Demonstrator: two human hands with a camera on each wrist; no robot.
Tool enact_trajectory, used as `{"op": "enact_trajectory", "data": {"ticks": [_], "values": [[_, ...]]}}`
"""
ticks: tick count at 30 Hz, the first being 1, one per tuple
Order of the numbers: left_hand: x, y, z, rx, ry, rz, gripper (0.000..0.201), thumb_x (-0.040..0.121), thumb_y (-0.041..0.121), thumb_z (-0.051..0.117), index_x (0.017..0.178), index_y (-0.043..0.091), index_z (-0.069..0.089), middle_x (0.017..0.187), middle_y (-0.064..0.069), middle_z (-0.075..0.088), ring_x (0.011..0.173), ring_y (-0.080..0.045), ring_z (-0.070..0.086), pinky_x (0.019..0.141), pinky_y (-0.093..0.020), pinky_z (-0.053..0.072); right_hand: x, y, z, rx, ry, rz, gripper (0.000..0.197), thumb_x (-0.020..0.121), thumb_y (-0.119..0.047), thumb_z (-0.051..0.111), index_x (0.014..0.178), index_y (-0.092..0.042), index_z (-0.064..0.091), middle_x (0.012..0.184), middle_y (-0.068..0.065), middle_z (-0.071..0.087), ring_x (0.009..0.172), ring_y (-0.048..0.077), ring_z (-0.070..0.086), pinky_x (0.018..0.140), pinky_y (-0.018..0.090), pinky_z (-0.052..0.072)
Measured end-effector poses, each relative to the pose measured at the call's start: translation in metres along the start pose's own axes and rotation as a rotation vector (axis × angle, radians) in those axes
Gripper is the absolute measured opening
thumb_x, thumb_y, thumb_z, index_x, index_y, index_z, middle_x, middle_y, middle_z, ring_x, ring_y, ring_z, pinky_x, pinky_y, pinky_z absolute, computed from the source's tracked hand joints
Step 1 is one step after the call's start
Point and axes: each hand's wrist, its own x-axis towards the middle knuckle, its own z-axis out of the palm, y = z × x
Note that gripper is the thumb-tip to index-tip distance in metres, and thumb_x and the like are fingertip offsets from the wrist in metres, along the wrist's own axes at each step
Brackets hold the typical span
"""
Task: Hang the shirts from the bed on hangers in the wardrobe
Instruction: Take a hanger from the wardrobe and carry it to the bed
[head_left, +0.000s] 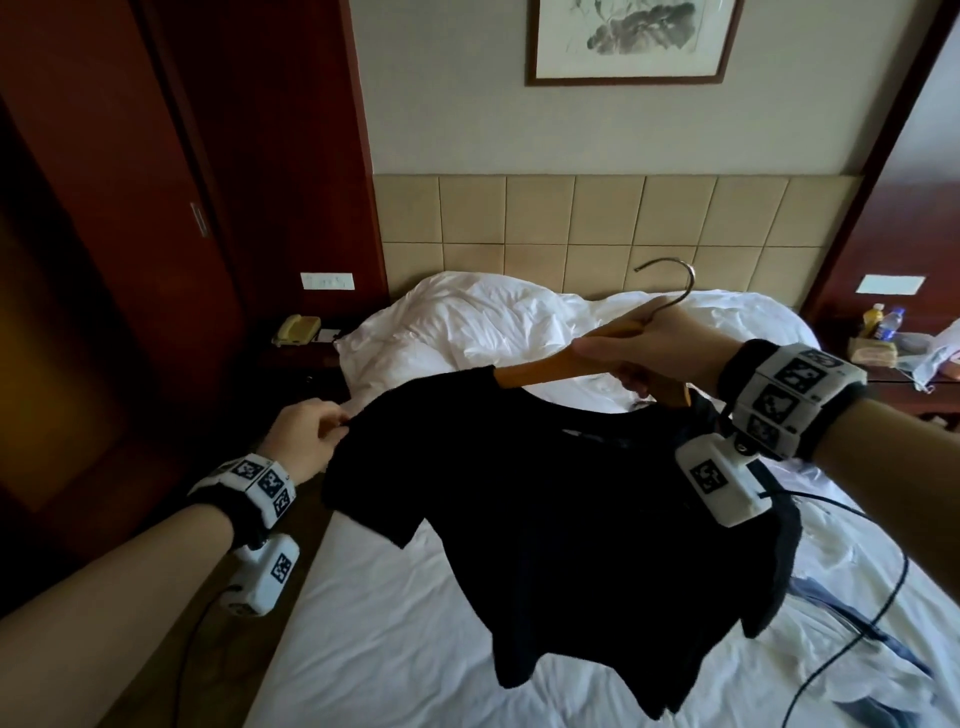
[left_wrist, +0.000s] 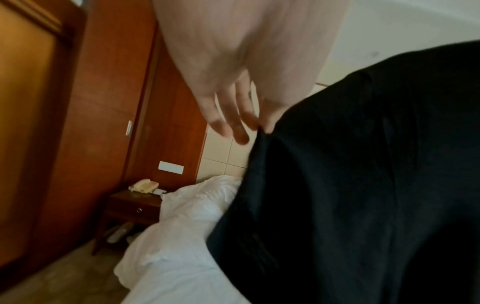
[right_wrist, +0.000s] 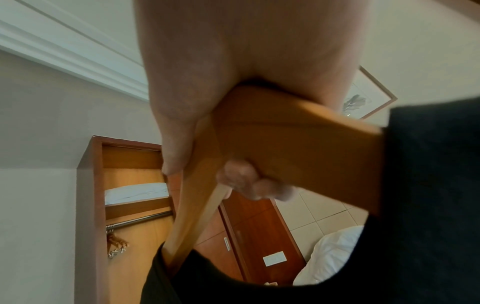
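While it hangs over the near half of the white-sheeted bed (head_left: 395, 649), one black short-sleeved T-shirt (head_left: 561, 519) sits partly on one honey-coloured wooden hanger (head_left: 550, 366) with a silver metal hook. Its right shoulder covers the hanger's right arm; the left arm of the hanger is mostly bare above the neckline. The right hand (head_left: 649, 343) is clenched round the hanger's middle, below the hook. The left hand (head_left: 306, 436) pinches the shirt's left shoulder seam between thumb and forefinger, its other fingers (left_wrist: 240, 125) loosely extended. No writing can be read on the shirt.

Two white pillows (head_left: 467, 322) lie at the far end of the bed, against a tan padded headboard (head_left: 597, 228). At far left, one cream telephone (head_left: 296, 330) rests on a dark nightstand. In the right wrist view the open wooden wardrobe (right_wrist: 124, 205) shows one metal rail with a few wooden hangers bunched on it.
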Motion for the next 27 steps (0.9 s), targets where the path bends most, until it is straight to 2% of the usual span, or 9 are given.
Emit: {"op": "enact_trajectory", "data": {"ticks": [2,4,6,10,14,17,21,24,27], "values": [[-0.007,0.006,0.004,-0.094,-0.018,0.026,0.021,0.086,0.018,0.076,0.104,0.023,0.067,0.096,0.004,0.062,0.089,-0.011,0.061,0.071,-0.013,0.048,-0.002,-0.003,0.001,0.019,0.018,-0.021,0.047,0.084,-0.043,0.073,0.07,0.0,0.059,0.06,0.011,0.052,0.056,0.026,0.051,0.051,0.031,0.047],[-0.012,0.005,0.014,-0.066,-0.178,0.015,0.018,0.083,0.027,0.079,0.09,0.035,0.065,0.089,0.013,0.064,0.083,-0.001,0.06,0.069,-0.016,0.052,-0.003,-0.008,0.002,0.035,0.026,-0.036,0.041,0.086,-0.04,0.072,0.061,-0.01,0.059,0.06,0.012,0.051,0.056,0.026,0.051,0.05,0.03,0.047],[-0.012,-0.01,0.02,0.081,-0.235,-0.042,0.008,0.084,0.03,0.074,0.078,0.029,0.07,0.078,0.01,0.07,0.076,-0.007,0.066,0.074,-0.037,0.058,-0.004,-0.013,0.001,0.051,0.034,-0.04,0.04,0.086,-0.038,0.073,0.054,-0.017,0.061,0.062,0.012,0.052,0.057,0.027,0.051,0.053,0.031,0.048],[-0.018,-0.04,0.016,0.228,-0.259,-0.183,0.023,0.09,0.015,0.065,0.071,0.028,0.065,0.079,0.009,0.069,0.081,-0.016,0.069,0.077,-0.037,0.057,-0.007,-0.013,-0.007,0.055,0.048,-0.033,0.039,0.085,-0.039,0.074,0.066,-0.007,0.063,0.064,0.015,0.052,0.058,0.028,0.052,0.054,0.032,0.049],[-0.015,-0.012,0.003,0.039,-0.033,-0.03,0.009,0.092,0.012,0.064,0.095,0.021,0.064,0.094,0.002,0.065,0.091,-0.019,0.064,0.078,-0.038,0.054,-0.005,-0.005,-0.004,0.023,0.016,-0.018,0.043,0.085,-0.04,0.074,0.068,-0.001,0.063,0.062,0.015,0.053,0.058,0.028,0.052,0.05,0.029,0.048],[-0.007,0.061,-0.007,-0.152,0.197,0.181,0.03,0.089,0.011,0.064,0.119,0.015,0.06,0.113,0.001,0.058,0.106,-0.013,0.055,0.093,-0.032,0.047,0.001,-0.003,0.01,-0.013,-0.042,-0.001,0.031,0.084,-0.04,0.075,0.072,-0.012,0.073,0.058,0.009,0.056,0.055,0.025,0.052,0.052,0.029,0.048],[-0.011,0.16,-0.007,-0.149,0.037,0.469,0.061,0.079,0.017,0.071,0.136,0.017,0.051,0.127,0.004,0.056,0.123,-0.011,0.047,0.106,-0.025,0.036,0.009,-0.004,0.035,-0.046,-0.088,0.004,0.037,0.083,-0.036,0.078,0.088,0.0,0.071,0.059,0.007,0.06,0.054,0.022,0.054,0.056,0.03,0.05],[-0.013,0.205,0.01,-0.09,-0.057,0.389,0.066,0.076,0.02,0.073,0.137,0.026,0.047,0.111,0.005,0.066,0.107,-0.018,0.061,0.092,-0.036,0.051,0.014,-0.006,0.051,-0.056,-0.078,-0.013,0.033,0.079,-0.034,0.08,0.084,-0.002,0.07,0.062,0.007,0.063,0.055,0.02,0.057,0.055,0.028,0.049],[-0.013,0.227,0.03,-0.029,-0.047,0.322,0.07,0.076,0.023,0.075,0.137,0.029,0.04,0.103,0.005,0.068,0.096,-0.022,0.064,0.078,-0.036,0.052,0.016,-0.003,0.057,-0.096,-0.057,-0.024,0.021,0.08,-0.022,0.071,0.079,-0.002,0.066,0.072,0.018,0.069,0.058,0.021,0.061,0.063,0.033,0.053]]}}
